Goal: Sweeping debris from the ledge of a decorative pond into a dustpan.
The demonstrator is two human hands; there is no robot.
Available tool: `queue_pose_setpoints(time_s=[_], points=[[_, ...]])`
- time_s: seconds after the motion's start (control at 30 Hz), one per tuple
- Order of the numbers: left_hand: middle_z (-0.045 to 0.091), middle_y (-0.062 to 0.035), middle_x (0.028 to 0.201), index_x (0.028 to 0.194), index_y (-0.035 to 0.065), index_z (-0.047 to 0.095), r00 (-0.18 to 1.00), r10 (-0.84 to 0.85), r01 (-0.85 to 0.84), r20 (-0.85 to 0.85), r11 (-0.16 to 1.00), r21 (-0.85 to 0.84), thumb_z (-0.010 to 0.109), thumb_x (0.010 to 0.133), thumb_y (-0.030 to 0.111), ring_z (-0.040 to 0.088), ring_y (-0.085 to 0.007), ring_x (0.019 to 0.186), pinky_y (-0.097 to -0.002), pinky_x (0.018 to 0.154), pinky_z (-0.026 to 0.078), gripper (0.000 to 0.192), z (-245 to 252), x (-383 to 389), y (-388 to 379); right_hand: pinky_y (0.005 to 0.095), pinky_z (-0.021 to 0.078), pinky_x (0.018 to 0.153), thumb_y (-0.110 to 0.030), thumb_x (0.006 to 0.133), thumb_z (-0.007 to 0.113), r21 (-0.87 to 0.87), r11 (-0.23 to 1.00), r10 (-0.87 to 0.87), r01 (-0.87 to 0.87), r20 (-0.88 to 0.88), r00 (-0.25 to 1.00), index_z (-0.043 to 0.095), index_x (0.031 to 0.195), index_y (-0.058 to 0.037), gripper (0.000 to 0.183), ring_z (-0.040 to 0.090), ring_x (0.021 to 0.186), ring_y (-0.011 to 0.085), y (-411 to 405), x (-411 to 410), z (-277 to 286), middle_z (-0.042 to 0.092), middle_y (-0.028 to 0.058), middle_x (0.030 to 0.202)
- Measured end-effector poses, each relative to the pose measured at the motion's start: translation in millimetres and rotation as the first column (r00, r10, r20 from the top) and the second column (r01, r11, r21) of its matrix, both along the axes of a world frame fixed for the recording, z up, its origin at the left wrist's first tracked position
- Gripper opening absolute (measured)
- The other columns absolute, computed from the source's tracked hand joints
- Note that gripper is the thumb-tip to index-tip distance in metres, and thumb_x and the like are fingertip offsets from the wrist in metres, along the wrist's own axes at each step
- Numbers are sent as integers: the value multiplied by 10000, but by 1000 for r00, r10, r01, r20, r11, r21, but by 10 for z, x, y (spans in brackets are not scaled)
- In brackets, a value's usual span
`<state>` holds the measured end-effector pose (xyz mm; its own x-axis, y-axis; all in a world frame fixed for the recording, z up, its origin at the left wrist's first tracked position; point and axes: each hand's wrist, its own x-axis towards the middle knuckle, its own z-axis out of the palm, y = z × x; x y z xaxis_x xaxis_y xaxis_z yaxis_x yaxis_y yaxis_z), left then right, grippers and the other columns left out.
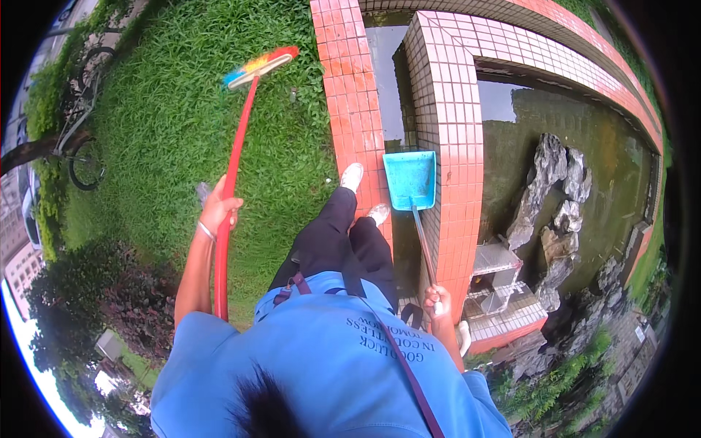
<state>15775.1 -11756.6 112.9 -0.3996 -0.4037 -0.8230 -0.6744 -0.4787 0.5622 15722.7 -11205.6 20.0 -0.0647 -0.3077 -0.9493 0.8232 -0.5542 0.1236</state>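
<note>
In my left hand [220,208] is the red handle of a broom [239,137], the thumb laid across it. The broom's head, with blue, yellow and red bristles, is at the far end over the grass [181,126]. My right hand [437,302] grips the upper end of a long-handled dustpan [412,178]. Its blue pan faces up over the narrow water channel, beside the tiled wall. Both my feet, in light shoes, are on the orange tiled ledge [356,109] between grass and channel.
Right of the channel runs a tiled wall [459,164], then a pond with upright rocks [539,186] and a wire cage [495,274] at its near edge. A bicycle [82,120] stands by the hedge at far left. Shrubs are behind on the left.
</note>
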Motion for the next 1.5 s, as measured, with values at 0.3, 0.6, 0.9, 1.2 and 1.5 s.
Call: queue_pose_setpoints(time_s=[0.3,0.6,0.9,1.2,1.5], points=[[496,-77,709,1260,92,167,843,-528,539,108,821,-188,503,620,-44,401,-104,326,-223,290,329,736,4,-936,144,195,250,321,-176,754,455,23,993,-114,113,24,993,420,590,-55,207,303,332,73,442,517,-352,356,-24,423],[513,-91,663,1249,120,218,543,-788,835,292,468,-290,516,614,-8,424,-126,335,-246,316,354,714,-326,-2031,424,215,284,294,-75,707,490,192,978,-80,77,5,997,394,736,-93,102,378,355,67,553,768,-448,432,9,532],[489,-70,588,1230,113,274,220,-855,903,470,-3,-429,542,572,1,454,-154,381,-268,355,379,719,-1151,-2853,555,213,281,291,-57,678,497,382,923,12,-48,96,995,375,717,-104,136,374,331,60,749,761,-1230,403,-21,473],[463,-39,530,1230,81,244,413,-855,908,314,359,-218,513,599,-49,388,-127,301,-239,272,303,698,-1703,-3423,667,198,237,323,-103,689,493,377,926,-106,31,178,978,396,624,-110,118,374,352,54,1091,730,-1982,427,-35,466],[384,4,487,914,107,404,578,-775,812,256,578,-85,488,679,19,373,-84,331,-223,278,267,265,-2948,-4117,936,163,236,309,-114,720,478,373,926,-169,64,258,951,400,648,-103,106,377,355,34,1234,704,-2557,444,-28,484]])
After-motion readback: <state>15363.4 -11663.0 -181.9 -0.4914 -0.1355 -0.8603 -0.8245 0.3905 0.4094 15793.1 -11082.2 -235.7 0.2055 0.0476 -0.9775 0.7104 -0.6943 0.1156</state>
